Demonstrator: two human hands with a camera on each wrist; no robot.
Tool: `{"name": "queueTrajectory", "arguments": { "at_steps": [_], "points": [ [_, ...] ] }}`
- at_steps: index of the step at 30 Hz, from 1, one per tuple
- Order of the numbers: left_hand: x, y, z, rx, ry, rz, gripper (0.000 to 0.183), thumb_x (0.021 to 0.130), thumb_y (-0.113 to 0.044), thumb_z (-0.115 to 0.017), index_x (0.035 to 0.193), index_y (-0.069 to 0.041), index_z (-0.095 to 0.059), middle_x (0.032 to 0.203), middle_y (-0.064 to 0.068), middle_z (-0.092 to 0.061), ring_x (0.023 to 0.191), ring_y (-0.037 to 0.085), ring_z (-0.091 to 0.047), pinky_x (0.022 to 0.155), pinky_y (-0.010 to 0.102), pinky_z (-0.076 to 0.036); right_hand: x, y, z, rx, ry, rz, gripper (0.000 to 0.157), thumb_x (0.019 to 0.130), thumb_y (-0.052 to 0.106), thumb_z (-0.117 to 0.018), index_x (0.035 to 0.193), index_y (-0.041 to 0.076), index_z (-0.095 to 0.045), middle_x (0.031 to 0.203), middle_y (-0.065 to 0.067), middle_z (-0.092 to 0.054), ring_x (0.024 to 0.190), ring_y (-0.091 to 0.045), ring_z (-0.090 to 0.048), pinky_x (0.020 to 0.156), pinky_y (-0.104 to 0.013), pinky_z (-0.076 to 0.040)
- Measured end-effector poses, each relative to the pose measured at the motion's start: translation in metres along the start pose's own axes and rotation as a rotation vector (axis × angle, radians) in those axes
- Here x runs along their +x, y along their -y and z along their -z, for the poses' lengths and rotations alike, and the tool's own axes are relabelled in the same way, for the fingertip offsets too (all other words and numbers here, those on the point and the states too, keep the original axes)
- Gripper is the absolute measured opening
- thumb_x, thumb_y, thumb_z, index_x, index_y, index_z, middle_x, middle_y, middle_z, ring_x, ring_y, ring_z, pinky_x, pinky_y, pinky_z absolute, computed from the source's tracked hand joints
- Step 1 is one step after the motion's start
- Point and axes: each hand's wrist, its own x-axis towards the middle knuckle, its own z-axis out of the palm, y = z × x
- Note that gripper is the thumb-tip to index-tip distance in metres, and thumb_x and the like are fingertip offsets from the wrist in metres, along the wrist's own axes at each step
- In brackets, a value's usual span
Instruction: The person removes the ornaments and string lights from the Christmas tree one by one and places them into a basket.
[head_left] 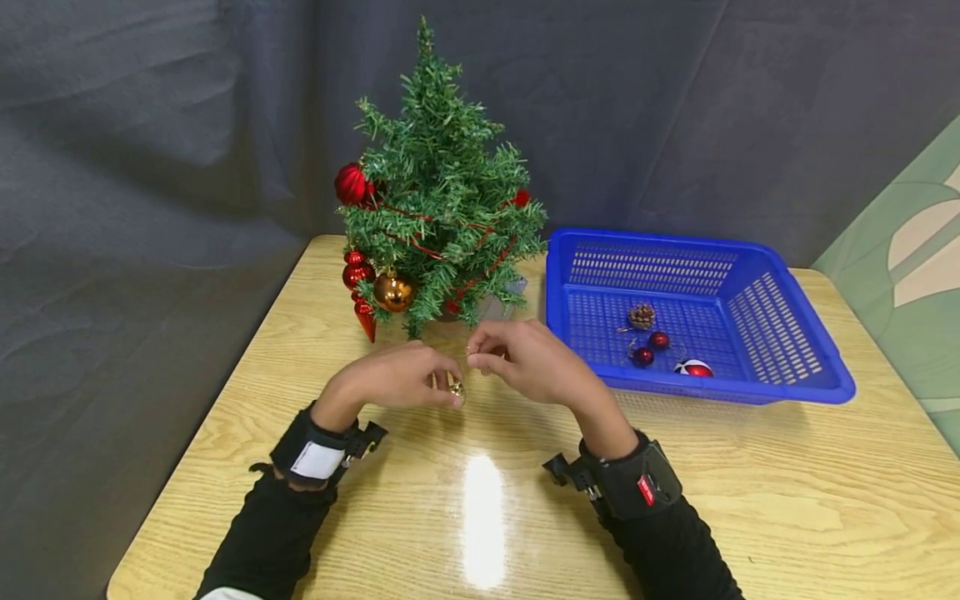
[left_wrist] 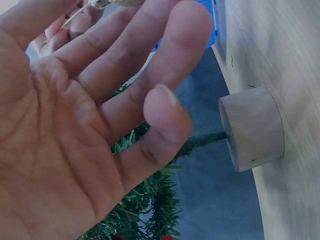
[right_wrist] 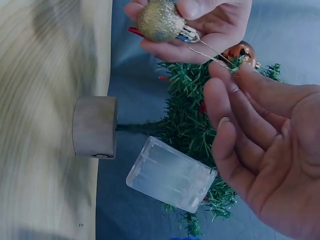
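A small gold glitter bauble (right_wrist: 159,21) is pinched between the thumb and fingers of my left hand (head_left: 401,375). Its thin gold hanging loop (right_wrist: 204,53) stretches across to my right hand (head_left: 528,360), where thumb and forefinger pinch the far end. Both hands are in front of the small artificial Christmas tree (head_left: 450,183), above the table. In the left wrist view the bauble shows only partly at the top edge. On the tree hang a ribbed red bauble (head_left: 352,184), a red finial ornament (head_left: 360,279) and a shiny copper bauble (head_left: 393,292).
A blue plastic basket (head_left: 795,387) stands to the right, holding a pinecone (head_left: 641,316), two small dark red baubles (head_left: 658,340) and a red-and-white ornament (head_left: 694,367). A clear plastic box (right_wrist: 170,172) hangs by the tree's round wooden base (right_wrist: 95,127). Dark cloth (head_left: 637,108) hangs behind the table.
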Motion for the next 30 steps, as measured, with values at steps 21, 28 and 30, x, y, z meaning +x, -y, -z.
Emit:
{"name": "queueTrajectory", "arguments": {
  "at_steps": [21, 28, 30],
  "points": [
    [-0.012, 0.001, 0.009, 0.042, 0.021, -0.079, 0.029, 0.095, -0.027, -0.067, 0.121, -0.013, -0.07, 0.101, -0.006, -0.074, 0.09, 0.008, -0.067, 0.08, 0.028, -0.054, -0.003, -0.006, 0.003, -0.077, 0.188, 0.092, 0.02, 0.095, 0.014, -0.064, 0.114, 0.019, -0.062, 0.092, 0.009, -0.07, 0.081, -0.002, -0.065, 0.074, -0.023, -0.053],
    [-0.014, 0.001, 0.009, 0.037, 0.022, -0.14, 0.027, 0.097, -0.032, -0.063, 0.119, -0.018, -0.071, 0.102, -0.007, -0.073, 0.09, 0.005, -0.067, 0.082, 0.032, -0.055, -0.001, -0.007, -0.001, -0.219, 0.17, 0.054, 0.018, 0.083, 0.009, -0.065, 0.097, 0.02, -0.065, 0.077, 0.012, -0.061, 0.066, -0.002, -0.055, 0.063, -0.022, -0.048],
    [-0.014, 0.0, 0.009, 0.035, 0.018, -0.151, 0.027, 0.098, -0.034, -0.062, 0.118, -0.019, -0.071, 0.104, -0.008, -0.073, 0.091, 0.005, -0.067, 0.083, 0.033, -0.055, -0.001, -0.008, -0.002, -0.263, 0.149, 0.041, 0.015, 0.081, 0.01, -0.066, 0.092, 0.021, -0.065, 0.074, 0.011, -0.059, 0.063, -0.003, -0.052, 0.061, -0.023, -0.046]
  ]
}}
